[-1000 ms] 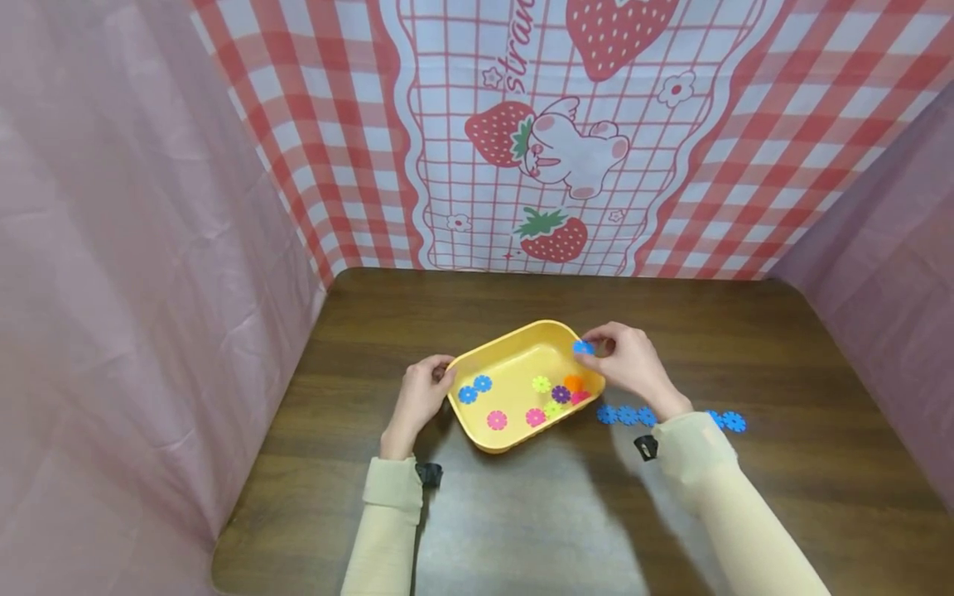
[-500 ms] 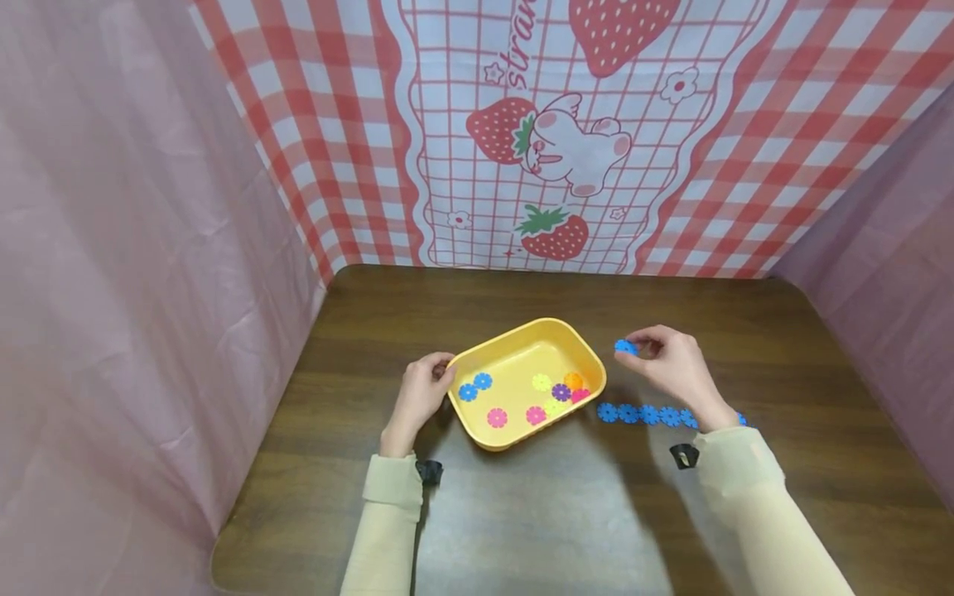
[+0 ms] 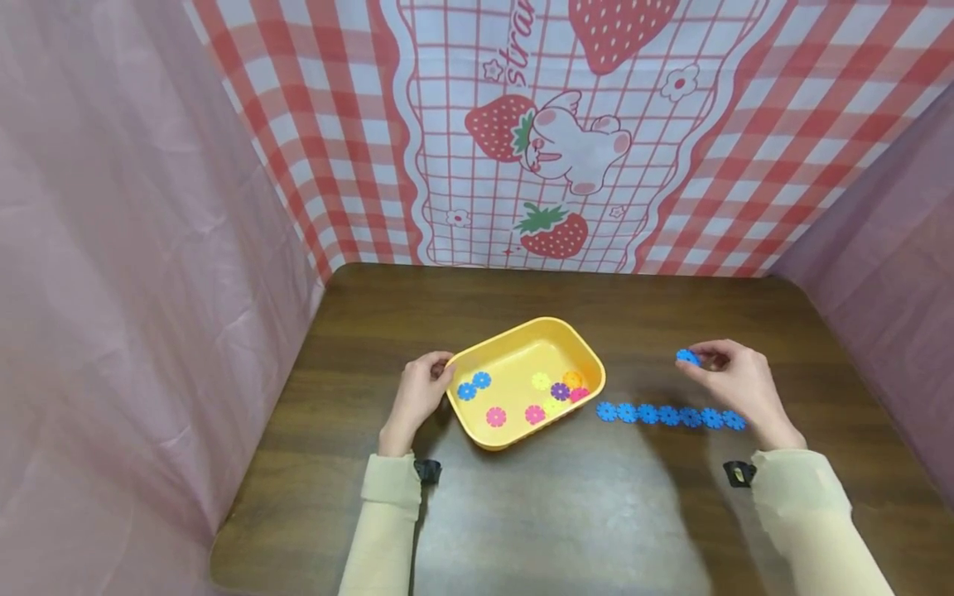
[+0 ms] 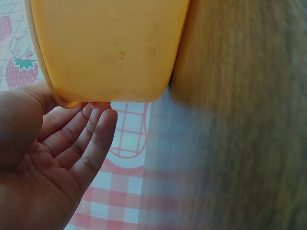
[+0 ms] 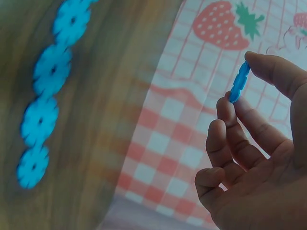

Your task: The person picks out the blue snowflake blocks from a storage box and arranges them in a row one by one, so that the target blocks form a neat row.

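My left hand [image 3: 416, 401] grips the left rim of a yellow plastic basin [image 3: 514, 352]; in the left wrist view its thumb is over the lip and the fingers lie behind the wall. Between thumb and fingertips my right hand [image 3: 738, 385] pinches a blue notched disc [image 5: 240, 82], held above the table. Below it, a row of several blue notched discs [image 3: 669, 415] runs rightward from the basin. Inside the basin lie two blue discs [image 3: 474, 386], two pink discs [image 3: 496, 416], a purple disc [image 3: 560, 391], and yellow, orange and red ones bunched at the right.
The brown wooden table [image 3: 522, 521] carries everything. Behind it hangs a red checked strawberry cloth [image 3: 551, 149]. Pinkish curtains [image 3: 134, 290] close off the left and right sides. A black strap piece [image 3: 739, 473] shows at the right wrist.
My right hand has moved from over the basin's right rim out to the right with the blue disc, uncovering more of the row. The left hand keeps its grip and the basin stays put.
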### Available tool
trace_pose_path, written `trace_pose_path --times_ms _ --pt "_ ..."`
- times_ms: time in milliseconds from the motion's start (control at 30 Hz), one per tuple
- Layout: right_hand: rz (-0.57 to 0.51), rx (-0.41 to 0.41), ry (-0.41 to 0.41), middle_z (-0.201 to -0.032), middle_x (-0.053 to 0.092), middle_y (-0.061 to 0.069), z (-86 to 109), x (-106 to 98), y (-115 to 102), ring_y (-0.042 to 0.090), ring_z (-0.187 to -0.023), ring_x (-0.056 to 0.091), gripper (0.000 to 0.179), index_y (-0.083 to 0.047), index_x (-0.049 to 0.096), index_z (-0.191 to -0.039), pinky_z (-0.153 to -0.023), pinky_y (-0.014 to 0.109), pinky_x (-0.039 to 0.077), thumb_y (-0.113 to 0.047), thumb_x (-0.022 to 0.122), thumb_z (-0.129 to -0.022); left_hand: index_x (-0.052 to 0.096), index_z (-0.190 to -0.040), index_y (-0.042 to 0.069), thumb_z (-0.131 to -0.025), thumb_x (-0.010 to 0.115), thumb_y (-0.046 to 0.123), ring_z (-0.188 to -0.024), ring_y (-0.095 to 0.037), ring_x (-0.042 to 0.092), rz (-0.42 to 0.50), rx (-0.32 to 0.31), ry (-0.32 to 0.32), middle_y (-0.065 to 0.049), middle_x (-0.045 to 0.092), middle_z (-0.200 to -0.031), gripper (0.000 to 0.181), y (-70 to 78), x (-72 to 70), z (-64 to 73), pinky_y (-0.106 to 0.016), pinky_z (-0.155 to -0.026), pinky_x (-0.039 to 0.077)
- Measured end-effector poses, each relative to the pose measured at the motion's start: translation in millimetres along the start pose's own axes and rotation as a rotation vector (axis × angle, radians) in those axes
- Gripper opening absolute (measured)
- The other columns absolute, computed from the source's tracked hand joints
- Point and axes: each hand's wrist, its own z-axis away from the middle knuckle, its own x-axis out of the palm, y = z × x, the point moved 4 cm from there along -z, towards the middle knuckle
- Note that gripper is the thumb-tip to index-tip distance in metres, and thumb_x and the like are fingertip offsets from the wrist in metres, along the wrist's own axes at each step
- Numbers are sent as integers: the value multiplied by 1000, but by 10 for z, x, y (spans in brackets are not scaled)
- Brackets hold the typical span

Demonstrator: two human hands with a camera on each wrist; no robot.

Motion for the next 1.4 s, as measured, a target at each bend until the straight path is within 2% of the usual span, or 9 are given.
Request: trace_pose_path --times_ms 233,467,767,967,1167,1400 --pt "31 35 28 -84 64 9 127 -140 271 13 -71 49 42 -4 72 -108 -57 24 40 -40 77 -87 72 -108 -3 -92 70 7 -79 -22 67 3 5 -4 -14 71 -90 19 6 17 5 -35 -72 57" --pt "54 114 16 -87 64 10 238 -200 563 14 -73 50 47 -4 71 -107 -58 25 41 -46 75 -87 72 -107 -3 -92 70 7 -78 -23 67 9 10 5 -14 71 -90 18 -4 -2 3 -35 -71 57" --pt "87 160 14 -87 69 12 376 -206 1010 -1 -68 48 46 -1 72 -105 -60 24 40 -42 77 -86 72 -107 -3 -92 69 6 -78 -23 67 15 3 2 -14 71 -90 18 11 2 5 -37 -71 57" --pt "92 173 -22 -92 70 17 437 -163 1196 7 -73 53 47 2 71 -106 -60 25 41 -41 76 -88 72 -108 -3 -93 69 8 -80 -23 67 17 -4 -2 -14 71 -91 19 7 -2 5 -37 -73 57" --pt "86 170 -39 -89 71 15 495 -126 1301 3 -71 53 45 3 71 -105 -60 23 41 -39 76 -88 72 -108 -3 -93 68 7 -81 -24 67 17 -15 -4 -15 71 -92 19 -3 -3 4 -38 -73 57" --pt "93 172 -73 -92 70 18 542 -83 1378 15 -77 57 48 5 69 -108 -63 27 41 -39 75 -89 71 -109 -4 -93 69 8 -81 -25 68 23 -17 -4 -15 72 -93 20 -4 4 -6 -38 -73 57"
